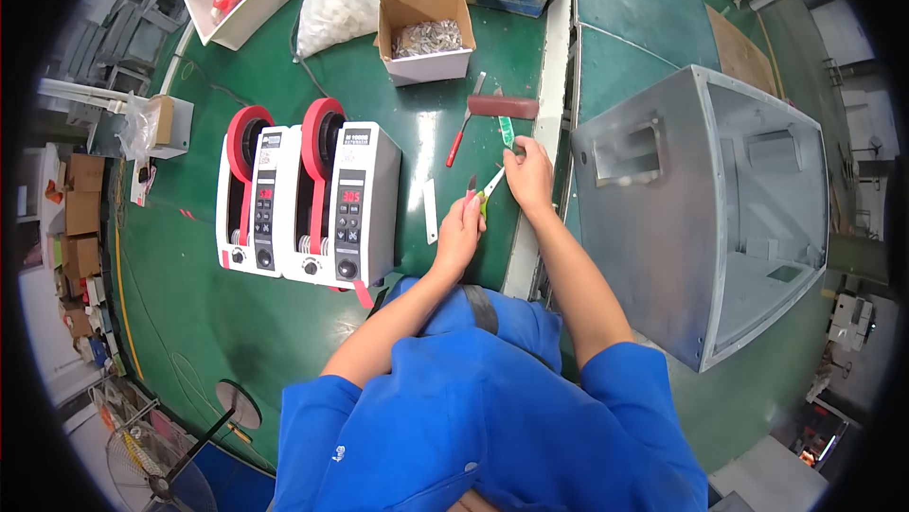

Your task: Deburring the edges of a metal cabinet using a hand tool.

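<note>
In front of me, my left hand (pixel 459 236) has its fingers closed on a small red strip (pixel 472 186), which sticks up from the fingertips. Green-handled scissors (pixel 492 186) lie against that hand's right side, partly hidden by it. Farther forward and to the right, my right hand (pixel 529 173) has bent fingers at the lower end of a green cutter (pixel 507 132). The cutter's upper part passes by a brown-red bar (pixel 503 106). A red-handled tool (pixel 456 145) and a white flat strip (pixel 430 211) rest on the green table to the left of the hands.
Two white tape dispensers (pixel 367 171) with red tape rolls stand at left. Behind are a carton of small metal parts (pixel 426 72), a bag of white pieces (pixel 346 10) and a white bin (pixel 248 25). A large grey metal housing (pixel 649 228) stands at right.
</note>
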### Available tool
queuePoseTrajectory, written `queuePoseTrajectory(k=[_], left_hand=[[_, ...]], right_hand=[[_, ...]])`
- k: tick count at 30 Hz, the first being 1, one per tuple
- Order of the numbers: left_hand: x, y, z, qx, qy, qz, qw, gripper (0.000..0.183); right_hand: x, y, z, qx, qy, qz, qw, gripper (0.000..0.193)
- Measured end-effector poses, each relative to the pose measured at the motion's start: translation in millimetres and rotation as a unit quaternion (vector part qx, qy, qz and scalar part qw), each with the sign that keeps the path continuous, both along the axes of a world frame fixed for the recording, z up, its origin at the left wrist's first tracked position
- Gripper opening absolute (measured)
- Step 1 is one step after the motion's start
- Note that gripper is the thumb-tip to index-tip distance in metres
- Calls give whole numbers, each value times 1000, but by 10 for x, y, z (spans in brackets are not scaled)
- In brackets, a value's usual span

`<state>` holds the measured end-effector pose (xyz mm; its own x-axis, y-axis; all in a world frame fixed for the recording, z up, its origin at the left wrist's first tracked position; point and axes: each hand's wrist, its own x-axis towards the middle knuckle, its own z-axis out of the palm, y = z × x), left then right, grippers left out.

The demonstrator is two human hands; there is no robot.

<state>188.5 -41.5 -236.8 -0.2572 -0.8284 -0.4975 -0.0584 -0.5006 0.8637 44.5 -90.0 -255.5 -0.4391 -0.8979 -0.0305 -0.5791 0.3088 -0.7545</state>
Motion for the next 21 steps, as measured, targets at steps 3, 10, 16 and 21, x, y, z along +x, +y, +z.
queuePoseTrajectory(k=[3,10,16,21], left_hand=[[42,-32,86,43,28,16,999,32],[138,-37,0,92,56,37,994,33],[183,-62,-18,92,64,38,993,31],[151,-102,102,88,74,48,992,29]], right_hand=[[59,-283,-135,12,167,-38,985,36],[-20,-578,-285,188,91,-58,976,28],[77,-593,-242,133,232,-32,963,19],[-42,-573,-378,92,342,69,933,18]])
